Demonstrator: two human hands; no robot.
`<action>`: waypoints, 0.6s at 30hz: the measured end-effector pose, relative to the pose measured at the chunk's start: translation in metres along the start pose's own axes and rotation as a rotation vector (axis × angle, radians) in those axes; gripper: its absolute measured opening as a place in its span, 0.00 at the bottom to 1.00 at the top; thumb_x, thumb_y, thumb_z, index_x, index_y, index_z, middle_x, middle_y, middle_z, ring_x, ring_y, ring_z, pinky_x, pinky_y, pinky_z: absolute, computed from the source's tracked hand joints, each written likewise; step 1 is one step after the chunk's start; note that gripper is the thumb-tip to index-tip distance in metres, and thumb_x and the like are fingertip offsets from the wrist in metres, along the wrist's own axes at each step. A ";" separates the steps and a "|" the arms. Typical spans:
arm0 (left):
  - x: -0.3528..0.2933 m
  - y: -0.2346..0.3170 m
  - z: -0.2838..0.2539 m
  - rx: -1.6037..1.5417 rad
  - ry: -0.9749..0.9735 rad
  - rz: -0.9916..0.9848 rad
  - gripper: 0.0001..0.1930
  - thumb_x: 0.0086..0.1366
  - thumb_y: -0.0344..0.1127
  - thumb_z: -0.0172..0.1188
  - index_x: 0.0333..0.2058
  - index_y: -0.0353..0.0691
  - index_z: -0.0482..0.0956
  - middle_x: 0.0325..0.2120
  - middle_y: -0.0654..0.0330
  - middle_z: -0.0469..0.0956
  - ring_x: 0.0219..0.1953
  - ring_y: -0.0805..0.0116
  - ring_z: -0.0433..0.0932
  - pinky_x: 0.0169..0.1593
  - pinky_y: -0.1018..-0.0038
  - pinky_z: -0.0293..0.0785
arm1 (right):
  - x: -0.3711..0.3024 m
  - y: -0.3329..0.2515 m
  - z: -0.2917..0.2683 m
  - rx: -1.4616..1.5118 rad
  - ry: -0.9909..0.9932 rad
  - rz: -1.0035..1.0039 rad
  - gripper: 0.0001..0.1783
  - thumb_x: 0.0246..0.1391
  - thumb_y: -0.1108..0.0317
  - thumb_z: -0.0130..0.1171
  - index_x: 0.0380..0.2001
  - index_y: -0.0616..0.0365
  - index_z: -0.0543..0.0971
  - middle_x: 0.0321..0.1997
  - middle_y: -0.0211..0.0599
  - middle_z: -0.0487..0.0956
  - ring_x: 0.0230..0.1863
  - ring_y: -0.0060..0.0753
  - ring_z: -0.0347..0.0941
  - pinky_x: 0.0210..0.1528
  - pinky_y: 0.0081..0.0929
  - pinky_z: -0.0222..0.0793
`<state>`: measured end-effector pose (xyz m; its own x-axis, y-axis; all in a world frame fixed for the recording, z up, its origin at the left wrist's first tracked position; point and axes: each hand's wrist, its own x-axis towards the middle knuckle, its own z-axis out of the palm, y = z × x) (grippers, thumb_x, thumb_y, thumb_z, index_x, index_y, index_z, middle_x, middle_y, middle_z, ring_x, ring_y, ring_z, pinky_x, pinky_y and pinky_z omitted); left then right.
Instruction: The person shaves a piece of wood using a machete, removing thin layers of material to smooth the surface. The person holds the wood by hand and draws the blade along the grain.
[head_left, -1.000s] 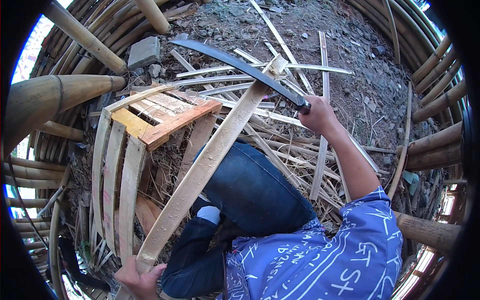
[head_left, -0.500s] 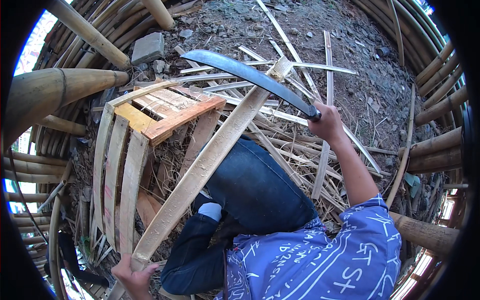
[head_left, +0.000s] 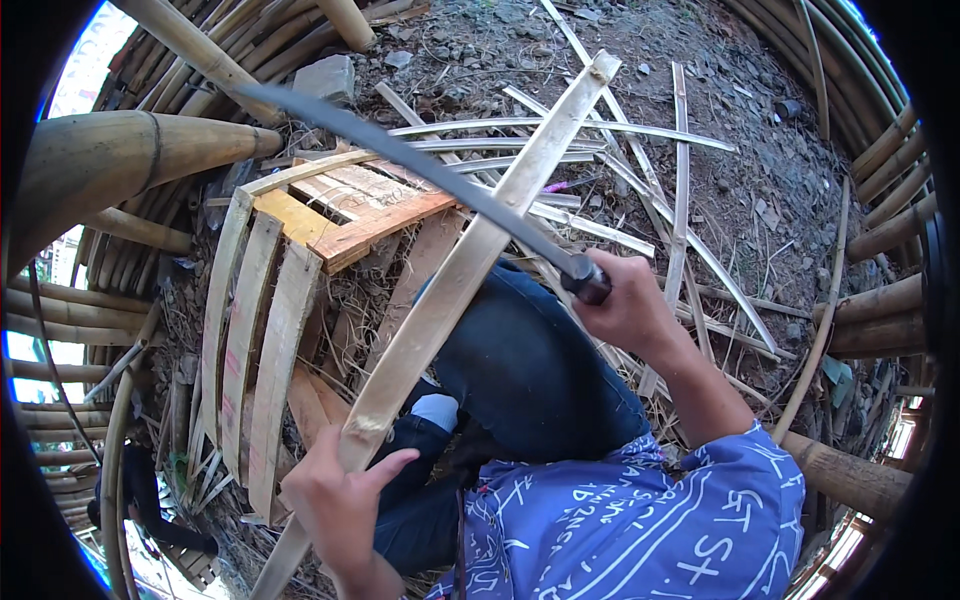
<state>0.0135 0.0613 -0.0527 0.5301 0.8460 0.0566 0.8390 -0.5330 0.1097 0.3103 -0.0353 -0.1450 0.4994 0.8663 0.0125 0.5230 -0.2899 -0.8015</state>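
Note:
A long split bamboo strip (head_left: 425, 335) runs slantwise from the lower left up to the top middle, passing over my bent knee. Near its lower end my left hand (head_left: 340, 500) is wrapped round it, thumb sticking out to the right. My right hand (head_left: 625, 300) grips the dark handle of a machete (head_left: 400, 155). The long curved blade, slightly blurred, crosses the strip above my knee and points to the upper left. Whether its edge touches the strip I cannot tell.
A slatted wooden crate (head_left: 335, 240) stands left of my knee. Several thin bamboo strips (head_left: 680, 180) lie crossed on the rocky ground ahead. Thick bamboo poles (head_left: 150, 155) jut in from the left, more line the right. A person in dark clothes (head_left: 150, 500) is at the lower left.
My left hand has moved up and to the right, carrying the strip with it. The machete has come lower and nearer, from the strip's far end toward its middle.

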 end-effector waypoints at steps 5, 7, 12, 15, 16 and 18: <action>0.017 0.042 0.009 0.027 -0.027 0.088 0.31 0.41 0.65 0.66 0.23 0.37 0.72 0.12 0.53 0.71 0.16 0.52 0.74 0.20 0.64 0.67 | -0.002 -0.018 0.004 -0.059 -0.098 -0.021 0.08 0.38 0.71 0.59 0.26 0.61 0.76 0.21 0.53 0.76 0.29 0.57 0.75 0.32 0.44 0.71; 0.017 0.045 0.013 0.043 0.040 0.153 0.30 0.44 0.64 0.65 0.21 0.39 0.69 0.11 0.55 0.70 0.15 0.54 0.73 0.19 0.66 0.66 | -0.002 -0.023 0.000 -0.121 -0.140 0.065 0.08 0.39 0.70 0.58 0.25 0.61 0.75 0.22 0.53 0.76 0.30 0.57 0.75 0.33 0.44 0.71; 0.017 0.046 0.016 0.041 0.029 0.167 0.29 0.47 0.63 0.65 0.21 0.40 0.67 0.10 0.57 0.67 0.14 0.56 0.72 0.18 0.67 0.65 | 0.008 -0.007 0.003 -0.231 -0.118 0.081 0.08 0.38 0.70 0.58 0.25 0.60 0.76 0.23 0.53 0.77 0.31 0.58 0.75 0.35 0.46 0.71; 0.017 0.043 0.013 0.038 0.028 0.172 0.29 0.48 0.62 0.64 0.21 0.40 0.67 0.10 0.58 0.66 0.14 0.57 0.71 0.18 0.67 0.65 | 0.020 0.006 0.006 -0.276 -0.090 0.078 0.08 0.38 0.69 0.58 0.24 0.60 0.77 0.24 0.53 0.78 0.31 0.57 0.75 0.37 0.46 0.71; 0.016 0.042 0.011 0.040 0.029 0.176 0.29 0.48 0.62 0.64 0.21 0.40 0.67 0.10 0.58 0.66 0.14 0.57 0.71 0.18 0.67 0.64 | 0.025 0.013 0.001 -0.311 -0.040 0.098 0.07 0.38 0.69 0.58 0.23 0.60 0.77 0.24 0.53 0.78 0.31 0.57 0.75 0.36 0.46 0.71; 0.013 0.040 0.007 0.045 0.026 0.174 0.29 0.48 0.63 0.64 0.21 0.40 0.67 0.10 0.58 0.66 0.14 0.57 0.71 0.18 0.67 0.64 | 0.034 0.034 -0.010 -0.332 0.043 0.171 0.06 0.39 0.69 0.57 0.22 0.61 0.77 0.23 0.53 0.77 0.30 0.56 0.76 0.35 0.44 0.71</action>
<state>0.0551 0.0503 -0.0550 0.6647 0.7409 0.0961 0.7400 -0.6706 0.0512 0.3519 -0.0199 -0.1663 0.6236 0.7782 -0.0741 0.6216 -0.5512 -0.5565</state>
